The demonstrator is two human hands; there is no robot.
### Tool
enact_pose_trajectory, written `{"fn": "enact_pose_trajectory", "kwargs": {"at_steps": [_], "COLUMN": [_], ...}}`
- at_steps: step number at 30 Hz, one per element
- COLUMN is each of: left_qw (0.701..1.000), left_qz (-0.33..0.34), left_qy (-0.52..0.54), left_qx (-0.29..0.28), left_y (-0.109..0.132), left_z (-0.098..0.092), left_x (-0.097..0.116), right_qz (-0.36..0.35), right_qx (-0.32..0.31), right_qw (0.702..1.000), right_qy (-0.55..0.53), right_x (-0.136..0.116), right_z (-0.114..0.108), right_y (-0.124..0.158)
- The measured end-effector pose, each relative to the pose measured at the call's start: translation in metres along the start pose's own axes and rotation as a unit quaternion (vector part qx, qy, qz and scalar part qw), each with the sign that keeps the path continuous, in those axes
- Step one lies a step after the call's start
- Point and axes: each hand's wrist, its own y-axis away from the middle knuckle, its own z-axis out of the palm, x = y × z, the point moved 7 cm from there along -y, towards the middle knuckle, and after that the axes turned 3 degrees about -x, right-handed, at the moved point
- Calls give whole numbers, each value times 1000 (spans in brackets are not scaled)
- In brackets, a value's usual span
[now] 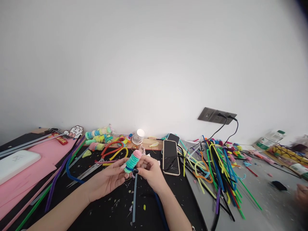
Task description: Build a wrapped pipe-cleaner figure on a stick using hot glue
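Striped pipe-cleaner coil [133, 161] sits between the two hands, raised over the black mat [113, 208] on the bench [260, 199], tilted with its pink end up and its blue end down. Winding looks well along: pink, mint and turquoise turns are packed closely above a dark blue band at the lower end. That blue end is partly covered, so I cannot tell whether it is finished off or what is left to do there. Three similar coils [96, 146] lie toward the back left corner of the bench, apparently complete in their winding.

As for the fingers, the coil lies against the tips of the left hand [104, 179], which hold it from the side and below. Those of the right hand [152, 173] are bent and narrow, close against the coil's lower end; whether they pinch the coil itself or something beside it, I cannot tell. A gray-blue strip [134, 202] runs from just below them toward the front edge; its upper end is hidden.

Scissors [84, 175] lie left of the coil, a paper cup [138, 137] stands by the back edge, and loose pipe cleaners [220, 173] spread toward the right.
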Motion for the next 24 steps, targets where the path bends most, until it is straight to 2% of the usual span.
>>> {"fn": "enact_pose_trajectory", "kwargs": {"at_steps": [4,9,13,18,24], "left_qw": [999,996,996,998,989], "left_qz": [-24,-41,-44,-17,60], "left_qy": [-22,-34,-39,-57,-137], "left_qx": [-35,-77,-69,-20,12], "left_y": [2,1,0,-1,-5], "left_z": [10,10,9,12,14], "left_x": [-2,-7,-11,-8,0], "right_qz": [7,24,8,28,11], "right_qx": [-17,-56,-81,-11,57], "right_qw": [1000,998,996,998,996], "right_qy": [4,-19,-41,-57,-65], "right_x": [-3,-9,-13,-5,-1], "right_z": [4,14,22,9,-4], "right_y": [2,5,5,3,2]}}
